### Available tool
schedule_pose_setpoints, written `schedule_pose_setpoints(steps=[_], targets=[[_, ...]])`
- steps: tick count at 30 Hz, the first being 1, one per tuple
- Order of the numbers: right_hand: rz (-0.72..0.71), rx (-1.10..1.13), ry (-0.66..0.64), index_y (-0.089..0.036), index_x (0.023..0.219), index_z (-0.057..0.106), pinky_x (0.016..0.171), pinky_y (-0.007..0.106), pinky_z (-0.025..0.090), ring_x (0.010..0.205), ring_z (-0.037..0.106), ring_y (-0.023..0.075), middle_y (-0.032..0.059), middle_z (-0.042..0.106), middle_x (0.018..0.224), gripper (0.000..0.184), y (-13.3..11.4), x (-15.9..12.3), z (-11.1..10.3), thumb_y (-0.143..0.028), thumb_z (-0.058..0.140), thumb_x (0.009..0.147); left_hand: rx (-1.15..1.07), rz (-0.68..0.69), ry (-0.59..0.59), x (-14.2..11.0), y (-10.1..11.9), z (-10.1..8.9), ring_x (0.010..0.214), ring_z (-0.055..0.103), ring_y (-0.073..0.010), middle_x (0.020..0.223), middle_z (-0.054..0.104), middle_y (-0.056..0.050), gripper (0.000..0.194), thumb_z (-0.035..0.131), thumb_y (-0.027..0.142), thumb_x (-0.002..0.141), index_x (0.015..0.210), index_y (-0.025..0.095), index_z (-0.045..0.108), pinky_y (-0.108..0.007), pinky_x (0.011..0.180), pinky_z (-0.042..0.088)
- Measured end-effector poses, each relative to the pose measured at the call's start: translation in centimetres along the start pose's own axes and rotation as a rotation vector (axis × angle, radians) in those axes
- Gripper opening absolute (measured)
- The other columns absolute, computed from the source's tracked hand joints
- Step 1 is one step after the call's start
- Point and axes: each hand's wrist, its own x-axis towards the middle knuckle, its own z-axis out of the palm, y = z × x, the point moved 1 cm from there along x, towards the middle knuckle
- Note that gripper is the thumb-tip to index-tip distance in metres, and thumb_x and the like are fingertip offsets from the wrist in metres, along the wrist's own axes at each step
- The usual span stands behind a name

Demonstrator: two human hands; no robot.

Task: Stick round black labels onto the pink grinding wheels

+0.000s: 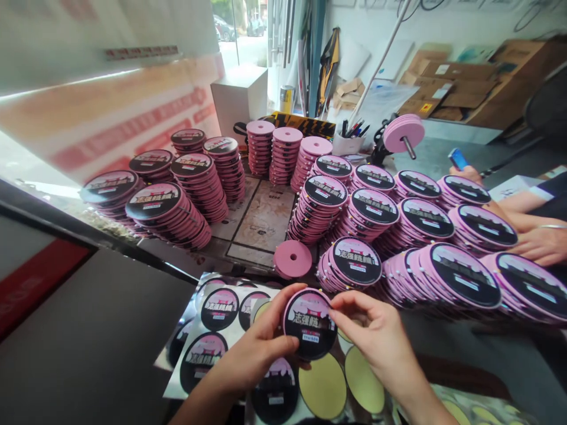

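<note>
Above the sticker sheets, my left hand (pixel 261 339) is closed around the edge of a pink disc, its thumb lying on the front. A round black-and-pink sticker (pixel 312 330) with white lettering covers the face of that disc. My right hand (pixel 376 333) pinches at the sticker's upper right edge with thumb and fingertips. Below both hands lies a sticker sheet with yellowish bare circles (pixel 322 386) where stickers have come off. More printed stickers (pixel 220 309) are on sheets at the left. A plain pink disc (pixel 293 258) with a centre hole lies on the table edge just beyond.
Stacks of labelled discs (pixel 374 206) fill the table's right side; more labelled stacks (pixel 166 206) stand at left. Plain pink stacks (pixel 287 139) stand behind. A pen cup (pixel 348 143) and a spindle holding discs (pixel 404 133) are at the back. Another person's hand (pixel 543 245) reaches in at right.
</note>
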Motion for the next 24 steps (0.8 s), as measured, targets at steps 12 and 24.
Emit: schedule_pose_setpoints(steps=[12,24], targets=[[-0.038,0.078,0.125,-0.020,0.097,0.059,0.047,0.022,0.044,0.051,0.054,0.0125,0.0032,0.063,0.073,0.029,0.8,-1.6,0.1,-0.043,0.053,0.080,0.025,0.077,0.270,1.1,-0.4,1.7,0.086,0.059,-0.0195,0.119,0.053,-0.005,0.045,0.053,0.038,0.082,0.125,0.029,0.042,-0.025,0.061,0.051],[0.080,0.570,0.401,-0.022,0.109,0.048,0.045,0.019,0.046,0.049,0.054,0.0098,-0.0036,0.061,0.066,0.056,-0.8,0.6,-2.3,-0.038,0.075,0.063,0.694,0.567,0.438,7.2,4.3,4.0,0.099,0.051,-0.0197,0.104,0.055,-0.008,0.037,0.042,0.031,0.086,0.120,0.018,0.047,-0.033,0.090,0.038]])
